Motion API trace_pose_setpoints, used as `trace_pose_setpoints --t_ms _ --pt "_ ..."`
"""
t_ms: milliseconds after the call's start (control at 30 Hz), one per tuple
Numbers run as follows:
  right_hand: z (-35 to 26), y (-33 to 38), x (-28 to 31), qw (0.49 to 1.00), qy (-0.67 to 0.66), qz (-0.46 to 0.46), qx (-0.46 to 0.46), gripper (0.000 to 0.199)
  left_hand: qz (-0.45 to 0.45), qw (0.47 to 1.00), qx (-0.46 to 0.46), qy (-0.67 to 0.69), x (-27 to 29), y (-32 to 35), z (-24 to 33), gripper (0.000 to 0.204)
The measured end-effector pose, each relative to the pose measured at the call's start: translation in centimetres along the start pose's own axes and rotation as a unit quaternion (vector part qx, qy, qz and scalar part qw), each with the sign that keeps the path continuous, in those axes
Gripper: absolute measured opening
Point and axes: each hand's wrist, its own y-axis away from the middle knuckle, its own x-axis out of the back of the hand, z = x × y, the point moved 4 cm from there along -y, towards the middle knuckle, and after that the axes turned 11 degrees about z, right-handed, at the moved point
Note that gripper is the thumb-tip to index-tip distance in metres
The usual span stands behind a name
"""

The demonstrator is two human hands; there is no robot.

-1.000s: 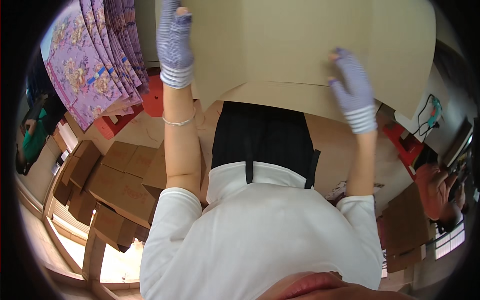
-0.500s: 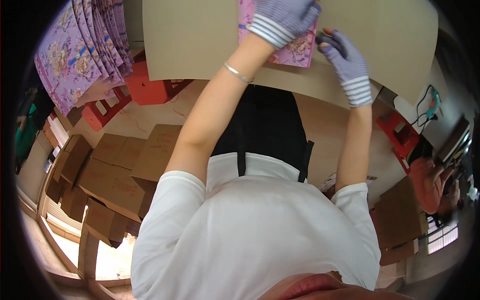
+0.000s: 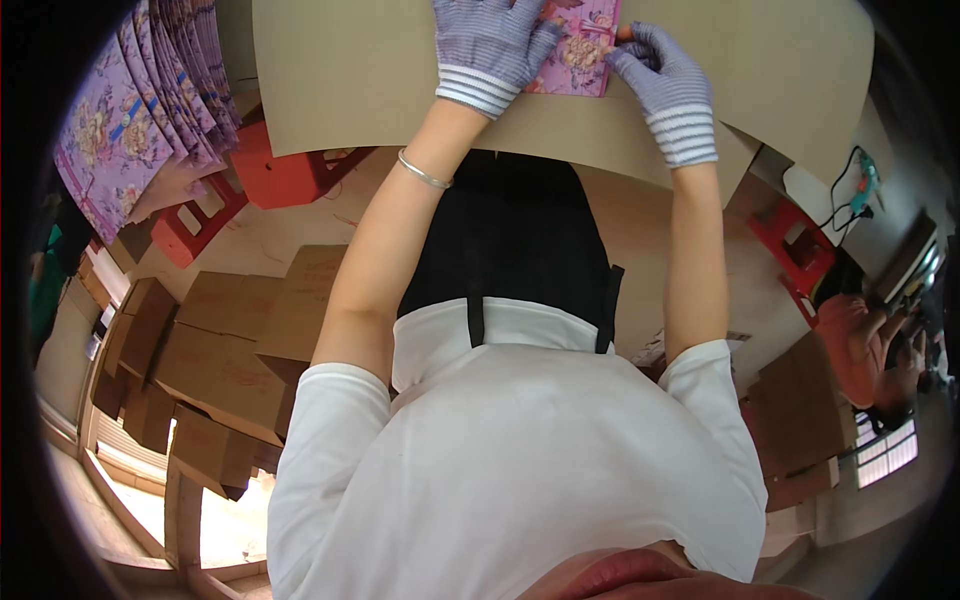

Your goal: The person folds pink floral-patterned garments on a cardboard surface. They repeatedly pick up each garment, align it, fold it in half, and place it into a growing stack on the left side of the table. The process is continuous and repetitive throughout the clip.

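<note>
A flat pink floral paper piece (image 3: 575, 58), perhaps a gift bag, lies on the pale tabletop (image 3: 350, 90) at the top of the view. A small pink bow shows near its right side. My left hand (image 3: 490, 45), in a striped purple fingerless glove, rests at the piece's left side. Its fingers are spread, their tips partly cut off by the upper frame edge. My right hand (image 3: 668, 80), gloved alike, is at the piece's right edge with fingers curled and thumb touching the edge. What lies between those fingertips is too small to make out.
Purple floral pieces (image 3: 130, 125) stand in a stack at the far left, by red plastic stools (image 3: 265, 165). Cardboard boxes (image 3: 215, 350) are piled at lower left. On the right are a red stool (image 3: 795, 240), a teal corded tool (image 3: 865, 185) and another person (image 3: 850, 350).
My left hand has moved left off the middle of the piece and spread out, uncovering more of it. My right hand has come to its right edge. The whole view has shifted slightly.
</note>
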Motion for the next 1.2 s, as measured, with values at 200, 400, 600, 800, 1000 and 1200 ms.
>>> trace_pose_setpoints --t_ms 200,400,600,800,1000,1200 --pt "-2.7 -0.3 -0.7 0.99 0.104 0.088 0.03 0.018 0.014 1.0 -0.017 -0.002 -0.6 0.1 0.1 0.066" --pt "-2.9 -0.2 -1.1 0.98 0.142 0.129 0.06 0.017 0.018 1.0 -0.008 -0.016 -0.8 -0.1 0.2 0.069" --pt "-3.6 -0.1 -1.2 0.975 0.156 0.141 0.075 0.019 0.03 0.999 -0.01 -0.026 -0.6 -0.3 0.3 0.066" --pt "-3.6 0.1 -1.2 0.964 0.174 0.164 0.112 0.02 0.007 0.999 0.0 -0.031 -0.7 -0.3 0.4 0.064" --pt "-3.6 0.3 -1.4 0.958 0.188 0.172 0.134 0.019 0.017 0.999 0.007 -0.038 -0.7 -0.5 0.6 0.065" --pt "-4.0 0.5 -1.5 0.957 0.161 0.194 0.142 0.018 0.035 0.999 0.005 -0.034 -0.8 -0.5 0.8 0.064"
